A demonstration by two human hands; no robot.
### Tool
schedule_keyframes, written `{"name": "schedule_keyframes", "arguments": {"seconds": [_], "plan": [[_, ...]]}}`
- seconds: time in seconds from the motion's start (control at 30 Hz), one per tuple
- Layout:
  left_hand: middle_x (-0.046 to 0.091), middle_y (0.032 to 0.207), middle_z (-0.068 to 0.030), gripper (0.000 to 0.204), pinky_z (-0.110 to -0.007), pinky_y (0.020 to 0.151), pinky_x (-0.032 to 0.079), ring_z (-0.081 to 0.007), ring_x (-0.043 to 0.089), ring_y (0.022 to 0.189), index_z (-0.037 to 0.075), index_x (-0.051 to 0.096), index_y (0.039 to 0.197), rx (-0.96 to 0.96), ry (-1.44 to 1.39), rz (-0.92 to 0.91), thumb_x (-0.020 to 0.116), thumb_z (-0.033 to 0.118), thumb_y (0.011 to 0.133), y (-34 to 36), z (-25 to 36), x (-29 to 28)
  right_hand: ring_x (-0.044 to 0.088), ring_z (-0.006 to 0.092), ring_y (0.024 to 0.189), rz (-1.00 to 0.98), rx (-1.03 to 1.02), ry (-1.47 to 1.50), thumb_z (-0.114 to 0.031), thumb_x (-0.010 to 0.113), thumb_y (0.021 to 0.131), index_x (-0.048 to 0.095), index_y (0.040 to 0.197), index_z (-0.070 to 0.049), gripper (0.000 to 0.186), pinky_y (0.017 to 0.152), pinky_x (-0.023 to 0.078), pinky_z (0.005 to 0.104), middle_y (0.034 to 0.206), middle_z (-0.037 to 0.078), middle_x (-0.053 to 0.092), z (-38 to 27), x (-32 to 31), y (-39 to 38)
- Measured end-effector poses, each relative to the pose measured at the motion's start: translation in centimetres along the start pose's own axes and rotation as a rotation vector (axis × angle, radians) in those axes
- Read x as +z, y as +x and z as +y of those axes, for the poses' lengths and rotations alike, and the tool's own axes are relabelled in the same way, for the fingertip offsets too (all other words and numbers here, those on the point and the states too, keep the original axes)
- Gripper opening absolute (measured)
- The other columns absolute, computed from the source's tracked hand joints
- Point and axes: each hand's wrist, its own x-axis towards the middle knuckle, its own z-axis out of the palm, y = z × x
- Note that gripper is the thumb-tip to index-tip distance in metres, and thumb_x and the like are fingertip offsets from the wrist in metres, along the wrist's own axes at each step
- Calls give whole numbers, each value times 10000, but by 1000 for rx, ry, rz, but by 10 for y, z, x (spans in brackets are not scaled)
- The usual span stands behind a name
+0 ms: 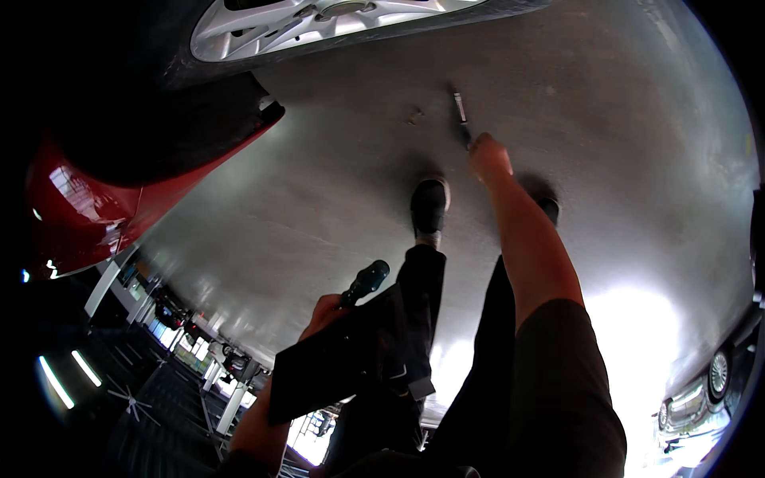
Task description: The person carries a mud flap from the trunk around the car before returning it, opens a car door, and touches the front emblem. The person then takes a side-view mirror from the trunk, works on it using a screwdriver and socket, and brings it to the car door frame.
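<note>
My right hand [489,157] reaches forward over the floor, its fingers closed round the near end of a slim hand tool with a silver shaft [460,107]. Whether it is a ratchet or a screwdriver I cannot tell. At the lower left, my left hand [322,312] is wrapped round a dark teal tool with a rounded end [369,277]; its exact kind is not clear. A flat black panel or box [331,362] covers much of that hand and wrist. Left of the silver shaft lie a few small pieces [414,117], possibly bolts, on the floor.
A car wheel with silver spokes [319,20] stands at the top. To its left is a red body panel [119,211] with a dark wheel arch. My shoe [430,205] is on the grey floor [319,183]. Another car [693,398] stands at the lower right.
</note>
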Motion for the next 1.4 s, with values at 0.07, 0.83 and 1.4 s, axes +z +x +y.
{"name": "schedule_keyframes", "arguments": {"seconds": [0.07, 0.83, 1.4], "plan": [[492, 1238, -148, 346, -357, 1037, 430, -282, 551, 1178, -8, 573, 1234, -424, -69, 96, 667, 94, 918, 16, 13, 6, 665, 350, 1099, 84, 65, -146, -416, 640, 926, 593, 1225, -72, 458, 842, 557, 477, 1184, 186, 675, 2, 9, 27], [604, 1196, -90, 385, -319, 960, 515, -176, 635, 1062, 27, 414, 1303, 377, 15, -639, 601, 116, 979, -186, 304, 220, 626, 254, 807, 142, -660, 626, -203, 807, 751, 671, 985, -75, 299, 733, 519, 373, 879, 90, 656, 188, -285, -525], [631, 1207, -87, 357, -312, 977, 511, -135, 631, 1094, 35, 463, 1297, 596, 550, -1261, 595, 148, 986, -635, 382, 713, 619, 164, 951, 1026, -705, 1762, -92, 750, 836, 653, 972, -52, 171, 852, 505, 331, 1050, 76, 681, 433, -476, -1135]]}}
